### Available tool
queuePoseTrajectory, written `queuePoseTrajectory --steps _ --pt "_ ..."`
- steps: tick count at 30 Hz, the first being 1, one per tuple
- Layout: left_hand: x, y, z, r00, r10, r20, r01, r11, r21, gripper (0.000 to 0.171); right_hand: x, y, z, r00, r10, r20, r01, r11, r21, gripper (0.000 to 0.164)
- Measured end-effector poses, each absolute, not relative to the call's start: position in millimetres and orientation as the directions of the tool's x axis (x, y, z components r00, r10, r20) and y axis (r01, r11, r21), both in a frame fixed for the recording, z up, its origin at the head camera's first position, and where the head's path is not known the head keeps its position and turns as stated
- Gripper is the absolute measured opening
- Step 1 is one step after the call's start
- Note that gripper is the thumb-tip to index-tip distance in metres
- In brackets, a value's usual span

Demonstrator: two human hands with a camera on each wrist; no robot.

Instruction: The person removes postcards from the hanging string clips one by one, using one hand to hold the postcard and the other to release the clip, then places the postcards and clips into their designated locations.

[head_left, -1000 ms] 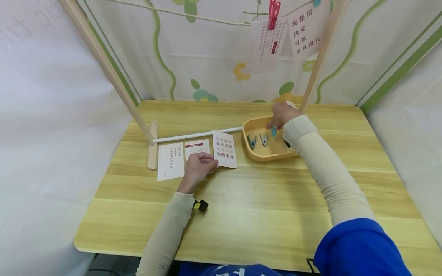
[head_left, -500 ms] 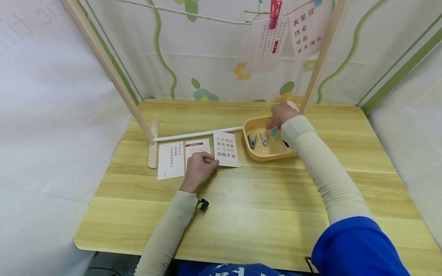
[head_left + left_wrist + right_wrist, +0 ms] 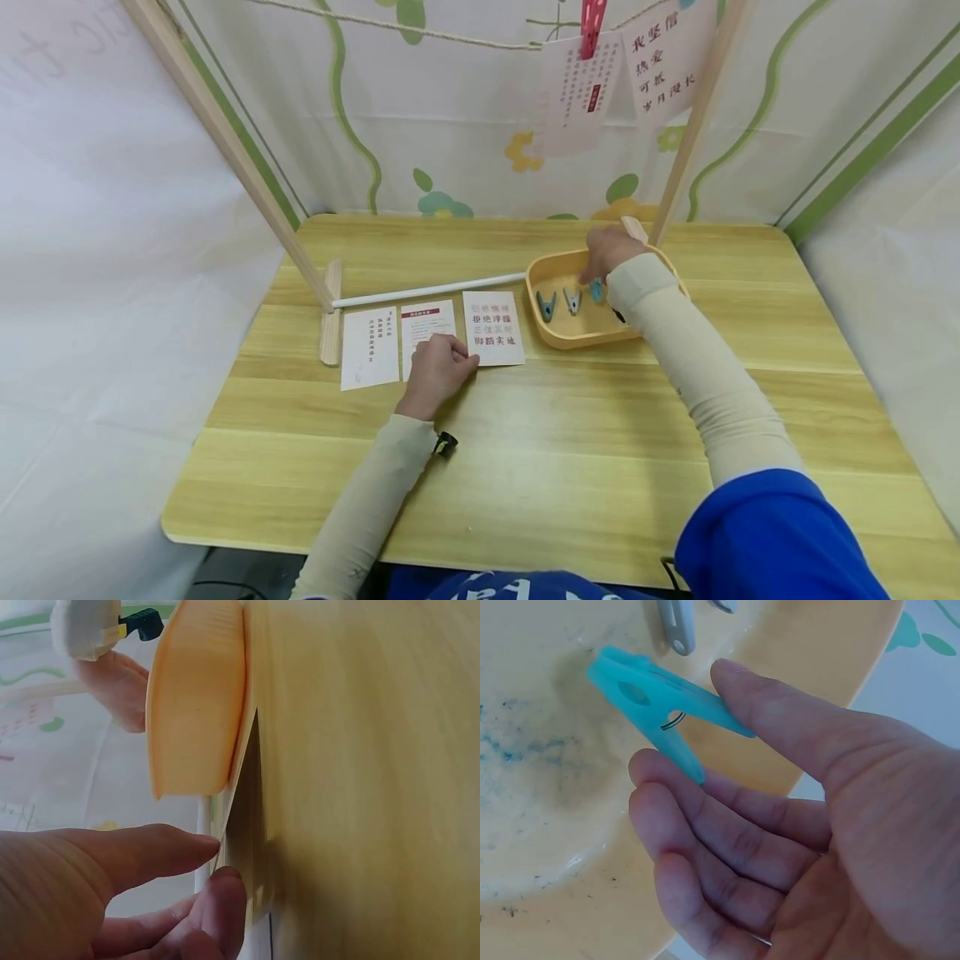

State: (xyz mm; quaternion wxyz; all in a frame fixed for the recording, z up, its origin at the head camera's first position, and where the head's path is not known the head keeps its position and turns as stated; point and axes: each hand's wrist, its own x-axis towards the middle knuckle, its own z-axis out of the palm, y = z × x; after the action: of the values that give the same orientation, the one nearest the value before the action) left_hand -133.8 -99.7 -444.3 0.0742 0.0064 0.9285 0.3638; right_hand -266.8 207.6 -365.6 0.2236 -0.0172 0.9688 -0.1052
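Note:
My left hand (image 3: 435,377) pinches the lower left corner of a white printed card (image 3: 495,327) between thumb and fingers. In the left wrist view, that card (image 3: 245,776) stands slightly tilted, one edge raised off the table. Over the yellow basket (image 3: 572,342), my right hand (image 3: 609,252) has the handles of a turquoise clothespin (image 3: 641,694) between thumb and fingertips. Grey clothespins (image 3: 572,302) and a dark teal clothespin (image 3: 546,307) lie in the basket. To the left are two more cards, a middle card (image 3: 427,317) partly covered by my left hand and a left card (image 3: 370,350).
A wooden frame post (image 3: 240,154) rises at the left and another post (image 3: 693,125) at the right. A rope (image 3: 420,32) runs between them. Two cards hang from it, one card (image 3: 577,100) by a red clothespin (image 3: 592,29). A white rod (image 3: 427,292) lies behind the cards.
The card in my left hand has come down flatter and turned straighter in line with the other cards. My left hand has shifted slightly right; my right hand stays over the basket.

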Motion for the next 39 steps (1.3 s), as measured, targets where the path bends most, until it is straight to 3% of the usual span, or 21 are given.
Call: queuePoseTrajectory --steps 12,21,31,39 --pt "-130 -95 -446 -0.993 0.07 -0.092 -0.001 0.789 0.615 0.016 -261 208 -370 -0.899 -0.064 -0.433 0.025 0.98 -0.198 0.022" --pt "-132 -96 -446 -0.995 0.063 -0.08 0.004 0.814 0.581 0.017 -255 208 -373 -0.905 -0.04 -0.424 0.046 0.981 -0.19 0.024" --pt "-134 -95 -443 -0.995 0.052 -0.085 -0.004 0.833 0.553 0.039 -254 204 -375 -0.913 -0.047 -0.404 0.016 0.988 -0.151 0.028" --pt "-136 -95 -445 -0.995 0.047 -0.089 -0.009 0.838 0.546 0.041 -255 202 -377 -0.917 -0.037 -0.398 0.013 0.992 -0.124 0.032"
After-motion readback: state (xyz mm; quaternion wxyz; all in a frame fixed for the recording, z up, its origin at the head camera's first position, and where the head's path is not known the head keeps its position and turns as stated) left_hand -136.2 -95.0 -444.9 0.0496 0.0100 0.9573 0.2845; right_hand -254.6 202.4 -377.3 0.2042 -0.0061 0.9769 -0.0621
